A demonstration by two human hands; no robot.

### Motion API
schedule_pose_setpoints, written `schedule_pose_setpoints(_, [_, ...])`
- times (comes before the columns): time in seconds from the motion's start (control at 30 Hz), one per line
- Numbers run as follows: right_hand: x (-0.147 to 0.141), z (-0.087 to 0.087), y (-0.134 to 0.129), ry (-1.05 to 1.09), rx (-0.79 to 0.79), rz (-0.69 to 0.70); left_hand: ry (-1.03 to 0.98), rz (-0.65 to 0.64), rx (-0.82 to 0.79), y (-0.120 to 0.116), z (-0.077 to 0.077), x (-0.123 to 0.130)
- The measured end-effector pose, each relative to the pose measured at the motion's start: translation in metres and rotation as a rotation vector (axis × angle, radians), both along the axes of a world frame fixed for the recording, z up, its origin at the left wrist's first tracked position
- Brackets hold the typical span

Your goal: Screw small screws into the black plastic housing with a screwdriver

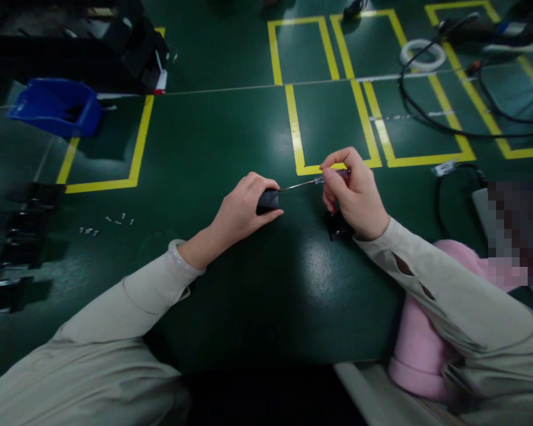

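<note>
My left hand is closed round a small black block, thumb below and fingers above it. In my right hand is a screwdriver with a clear handle, pinched between thumb and fingers. Its thin metal shaft points left, and the tip meets the upper right edge of the block. Just below my right hand, partly covered by it, lies a black part on the green table.
Small screws lie at the left, beside a row of black parts. A blue bin stands behind them. Cables and a white ring are at the back right. A pink sleeve of another person is at the right.
</note>
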State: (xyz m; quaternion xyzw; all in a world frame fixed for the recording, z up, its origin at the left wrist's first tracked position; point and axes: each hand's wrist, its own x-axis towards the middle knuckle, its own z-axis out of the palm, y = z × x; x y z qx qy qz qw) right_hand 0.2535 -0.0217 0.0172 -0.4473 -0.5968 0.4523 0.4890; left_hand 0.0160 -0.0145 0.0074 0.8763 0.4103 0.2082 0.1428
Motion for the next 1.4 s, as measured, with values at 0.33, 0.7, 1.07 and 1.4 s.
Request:
schedule_pose_setpoints(0.33, [-0.0003, 0.0024, -0.0003, -0.040, 0.009, -0.008, 0.008, 0.006, -0.006, -0.0006, 0.0008, 0.0005])
schedule_pose_setpoints(0.7, [-0.0008, 0.0035, -0.0001, -0.034, 0.009, -0.003, 0.006, 0.006, -0.002, 0.0001, -0.0003, 0.0003])
schedule_pose_setpoints(1.07, [-0.0004, 0.0027, -0.0006, -0.031, 0.004, 0.005, 0.008, 0.002, 0.001, -0.0006, 0.0002, -0.0003])
schedule_pose_setpoints(1.4, [-0.0011, 0.0031, -0.0006, 0.011, 0.001, 0.008, 0.002, 0.004, 0.000, -0.0001, -0.0004, 0.0003])
